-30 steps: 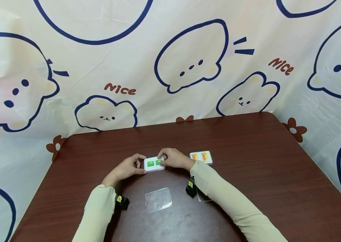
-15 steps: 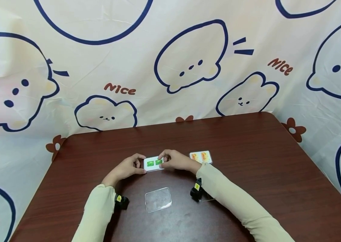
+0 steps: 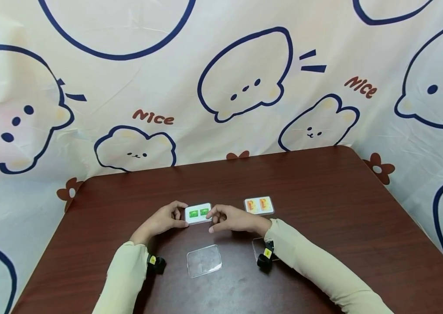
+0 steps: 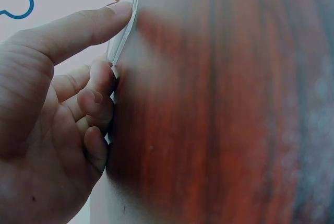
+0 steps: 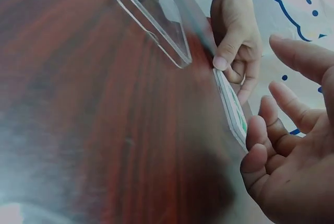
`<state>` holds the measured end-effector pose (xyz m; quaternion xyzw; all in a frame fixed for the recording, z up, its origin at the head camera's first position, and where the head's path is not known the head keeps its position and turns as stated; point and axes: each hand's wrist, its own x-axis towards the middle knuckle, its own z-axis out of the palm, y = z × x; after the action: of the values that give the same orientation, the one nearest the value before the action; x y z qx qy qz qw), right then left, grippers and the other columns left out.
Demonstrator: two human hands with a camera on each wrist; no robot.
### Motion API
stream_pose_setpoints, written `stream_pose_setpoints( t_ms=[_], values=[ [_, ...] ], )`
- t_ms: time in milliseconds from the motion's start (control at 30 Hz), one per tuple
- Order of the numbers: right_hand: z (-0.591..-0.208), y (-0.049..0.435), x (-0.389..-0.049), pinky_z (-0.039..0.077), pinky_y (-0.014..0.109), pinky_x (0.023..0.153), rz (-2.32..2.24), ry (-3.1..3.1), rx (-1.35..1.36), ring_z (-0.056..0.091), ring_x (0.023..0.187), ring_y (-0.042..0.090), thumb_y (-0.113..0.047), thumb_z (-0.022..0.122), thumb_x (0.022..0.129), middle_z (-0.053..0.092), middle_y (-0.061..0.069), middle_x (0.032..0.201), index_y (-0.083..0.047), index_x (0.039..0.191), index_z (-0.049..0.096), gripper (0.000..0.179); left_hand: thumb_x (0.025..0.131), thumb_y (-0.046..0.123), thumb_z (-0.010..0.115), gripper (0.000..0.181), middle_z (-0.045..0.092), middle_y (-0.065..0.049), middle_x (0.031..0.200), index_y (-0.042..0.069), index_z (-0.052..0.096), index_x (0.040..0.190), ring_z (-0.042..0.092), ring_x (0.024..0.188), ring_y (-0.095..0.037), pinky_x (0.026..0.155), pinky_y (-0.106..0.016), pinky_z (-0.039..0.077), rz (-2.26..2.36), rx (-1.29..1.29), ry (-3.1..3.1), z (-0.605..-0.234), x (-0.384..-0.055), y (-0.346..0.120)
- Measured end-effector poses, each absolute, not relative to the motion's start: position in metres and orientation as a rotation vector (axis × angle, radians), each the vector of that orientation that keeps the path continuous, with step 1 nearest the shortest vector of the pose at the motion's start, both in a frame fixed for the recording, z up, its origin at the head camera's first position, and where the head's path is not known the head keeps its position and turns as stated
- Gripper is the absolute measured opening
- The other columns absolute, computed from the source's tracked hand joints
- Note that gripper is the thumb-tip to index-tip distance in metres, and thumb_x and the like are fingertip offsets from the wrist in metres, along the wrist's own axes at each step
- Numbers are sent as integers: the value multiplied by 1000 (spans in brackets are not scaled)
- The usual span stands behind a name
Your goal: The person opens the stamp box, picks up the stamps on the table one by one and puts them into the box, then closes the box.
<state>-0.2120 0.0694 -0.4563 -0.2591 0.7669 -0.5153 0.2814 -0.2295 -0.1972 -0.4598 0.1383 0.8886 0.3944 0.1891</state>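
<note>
A flat clear plastic case [image 3: 198,221] with a white filling and two green pictures lies on the table. My left hand [image 3: 163,219] grips its left end, thumb on the near edge; in the left wrist view the thumb [image 4: 94,28] presses the clear rim. Beside the right end is my right hand [image 3: 233,218], its forefinger tip overlapping the corner. In the right wrist view its thumb [image 5: 300,57] stands away from the case, and the other fingers [image 5: 255,135] are loosely bent by the end of it.
A clear rectangular lid [image 3: 204,261] lies nearer me on the brown table [image 3: 304,174]. Another clear piece [image 3: 258,248] is partly behind the right wrist camera [image 3: 265,257]. A second case [image 3: 259,206] with two orange pictures lies to the right. A printed cloth [image 3: 206,144] hangs behind.
My right hand has drawn back from the case toward me and right, its thumb leaving the near edge. More of the orange-pictured case shows. The left hand keeps its grip.
</note>
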Motion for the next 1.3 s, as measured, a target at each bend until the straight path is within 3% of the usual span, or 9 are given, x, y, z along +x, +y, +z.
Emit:
stream_pose_setpoints(
  t_ms=[200, 367, 567, 767, 1000, 1300],
  values=[
    [-450, 71, -197, 42, 21, 73, -1317, 2032, -718, 50, 82, 11, -15, 70, 86, 53, 5, 103, -1, 124, 53, 43, 79, 15, 79, 53, 49, -3, 79, 3, 54, 125, 45, 67, -15, 57, -23, 37, 1102, 370, 2508, -459, -227, -198],
    [-448, 69, -186, 44, 21, 86, -1232, 2026, -781, 53, 96, 11, -16, 73, 85, 55, 7, 112, -4, 126, 53, 47, 79, 15, 78, 53, 49, -3, 79, 4, 54, 125, 45, 67, -16, 57, -23, 37, 1107, 381, 2509, -459, -228, -200],
    [-452, 70, -175, 38, 20, 97, -1066, 2101, -856, 47, 111, 8, -21, 77, 81, 55, -2, 124, -12, 127, 54, 52, 79, 15, 78, 53, 49, -3, 79, 3, 53, 125, 45, 67, -15, 58, -23, 37, 1112, 403, 2507, -461, -228, -201],
    [-452, 71, -167, 31, 22, 97, -829, 2275, -961, 39, 109, 5, -34, 80, 76, 51, -4, 124, -18, 129, 54, 61, 80, 15, 78, 53, 49, -3, 79, 3, 53, 125, 45, 67, -15, 58, -23, 37, 1111, 411, 2505, -460, -228, -200],
    [-453, 66, -160, 30, 21, 86, -577, 2426, -1083, 39, 99, 6, -49, 81, 70, 49, -2, 123, -20, 130, 52, 73, 80, 15, 78, 54, 49, -3, 79, 2, 53, 125, 44, 66, -14, 57, -23, 37, 1114, 409, 2504, -461, -229, -198],
    [-457, 61, -155, 30, 20, 84, -482, 2508, -1089, 38, 96, 5, -51, 81, 70, 48, -6, 117, -22, 126, 52, 69, 81, 16, 78, 53, 49, -3, 79, 3, 53, 125, 44, 66, -13, 58, -23, 37, 1095, 400, 2510, -459, -229, -198]
  ],
)
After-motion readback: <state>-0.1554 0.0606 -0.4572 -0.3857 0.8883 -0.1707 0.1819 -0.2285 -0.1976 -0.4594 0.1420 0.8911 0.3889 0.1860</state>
